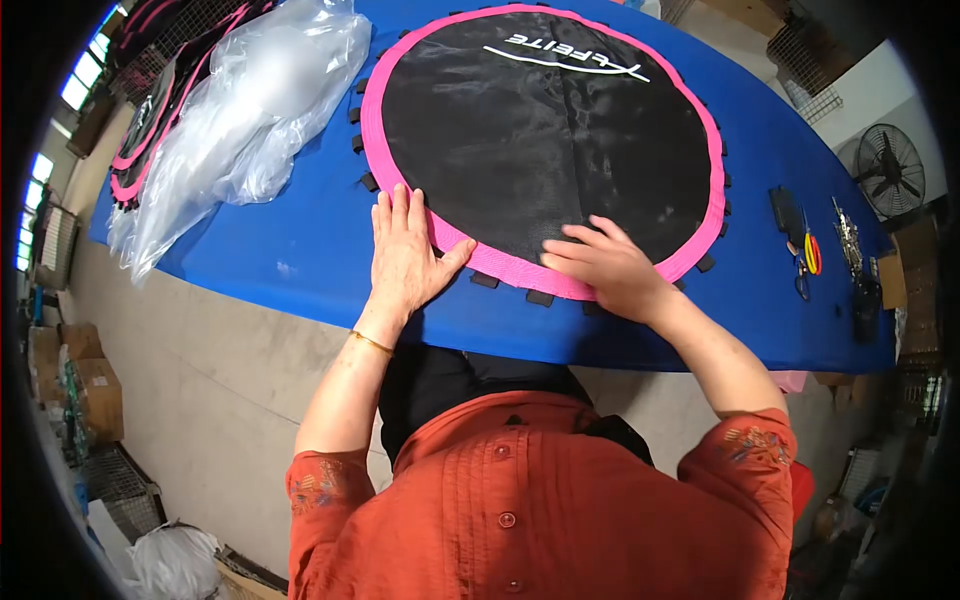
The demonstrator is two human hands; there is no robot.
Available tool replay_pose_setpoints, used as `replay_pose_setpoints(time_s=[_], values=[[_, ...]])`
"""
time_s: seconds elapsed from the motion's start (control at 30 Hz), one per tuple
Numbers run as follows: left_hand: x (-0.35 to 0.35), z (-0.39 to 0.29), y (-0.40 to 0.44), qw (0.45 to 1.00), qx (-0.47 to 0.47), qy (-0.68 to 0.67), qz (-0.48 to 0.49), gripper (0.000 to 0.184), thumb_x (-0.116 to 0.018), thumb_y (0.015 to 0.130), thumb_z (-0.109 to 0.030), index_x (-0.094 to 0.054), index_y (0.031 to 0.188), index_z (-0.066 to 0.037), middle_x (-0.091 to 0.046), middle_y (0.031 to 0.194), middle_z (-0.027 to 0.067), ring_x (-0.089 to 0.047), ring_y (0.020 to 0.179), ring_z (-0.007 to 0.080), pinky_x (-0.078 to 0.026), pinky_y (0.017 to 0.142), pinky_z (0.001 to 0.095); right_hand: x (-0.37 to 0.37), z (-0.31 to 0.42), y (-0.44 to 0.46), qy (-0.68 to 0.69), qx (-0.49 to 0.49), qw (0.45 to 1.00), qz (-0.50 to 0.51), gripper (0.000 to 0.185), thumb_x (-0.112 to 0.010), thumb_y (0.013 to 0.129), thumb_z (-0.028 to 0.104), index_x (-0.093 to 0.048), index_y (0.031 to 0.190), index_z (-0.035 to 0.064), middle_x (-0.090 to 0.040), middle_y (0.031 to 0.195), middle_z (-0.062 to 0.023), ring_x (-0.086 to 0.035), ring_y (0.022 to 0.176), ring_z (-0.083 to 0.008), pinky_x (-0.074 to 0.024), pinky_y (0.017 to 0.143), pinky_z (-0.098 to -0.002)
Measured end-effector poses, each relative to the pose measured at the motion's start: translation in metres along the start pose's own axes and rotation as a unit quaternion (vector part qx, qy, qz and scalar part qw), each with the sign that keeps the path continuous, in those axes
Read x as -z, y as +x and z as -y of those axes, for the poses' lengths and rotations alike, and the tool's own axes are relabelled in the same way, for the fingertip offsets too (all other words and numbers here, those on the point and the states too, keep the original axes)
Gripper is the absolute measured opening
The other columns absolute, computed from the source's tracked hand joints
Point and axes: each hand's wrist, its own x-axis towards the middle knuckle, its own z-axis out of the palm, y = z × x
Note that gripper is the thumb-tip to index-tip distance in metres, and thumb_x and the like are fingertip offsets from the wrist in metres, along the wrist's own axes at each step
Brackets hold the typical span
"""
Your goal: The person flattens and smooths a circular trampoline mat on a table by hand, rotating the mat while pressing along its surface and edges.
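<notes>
A round black mat [500, 130] with a pink border [376, 130] and white lettering lies flat on the blue table [300, 300]. Short black tabs stick out around its edge. My left hand [407, 255] rests on the border at the near left, fingers spread and pointing away from me. Slightly blurred, my right hand [610, 265] lies over the near edge of the mat, its fingers apart and reaching onto the black fabric. Neither hand holds anything.
Clear plastic wrap [250, 120] lies at the table's left beside more pink-edged mats [150, 150]. Scissors [802, 280], a yellow and red loop [812, 254] and a dark pouch [786, 212] are at the right. A fan [889, 168] stands beyond.
</notes>
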Motion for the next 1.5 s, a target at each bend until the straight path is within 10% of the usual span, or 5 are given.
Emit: replay_pose_setpoints(time_s=[0.87,1.13,1.5], values=[[0.001,0.003,0.000,1.000,-0.015,0.004,-0.009,0.107,-0.078,0.087,-0.065,-0.046,0.157,0.009,-0.037,0.167,0.0352,-0.028,0.158,0.0529,-0.020,0.132,0.0578,0.013,0.002,-0.023,0.004,-0.049,0.999,0.000,0.050,-0.065,0.087,-0.004,-0.072,0.133,0.0143,-0.067,0.143,-0.0039,-0.056,0.140,-0.0307,-0.0389,0.123,-0.0550],[-0.005,-0.035,-0.034,0.989,-0.124,-0.021,-0.083,0.045,-0.070,0.101,-0.028,-0.065,0.136,-0.001,-0.057,0.152,0.0211,-0.043,0.152,0.0441,-0.022,0.129,0.0649,-0.011,-0.002,0.007,0.096,0.013,0.987,-0.131,0.021,-0.073,0.088,0.007,-0.080,0.108,0.0103,-0.076,0.117,-0.0033,-0.066,0.119,-0.0265,-0.0477,0.110,-0.0493],[-0.016,-0.112,-0.056,0.975,-0.189,-0.111,0.035,0.053,-0.071,0.101,-0.030,-0.062,0.142,0.002,-0.059,0.151,0.0213,-0.050,0.149,0.0398,-0.025,0.128,0.0653,0.000,-0.015,0.005,0.207,0.013,0.963,-0.170,0.016,-0.078,0.090,0.009,-0.076,0.106,0.0077,-0.075,0.118,-0.0086,-0.069,0.115,-0.0306,-0.0501,0.103,-0.0460]])
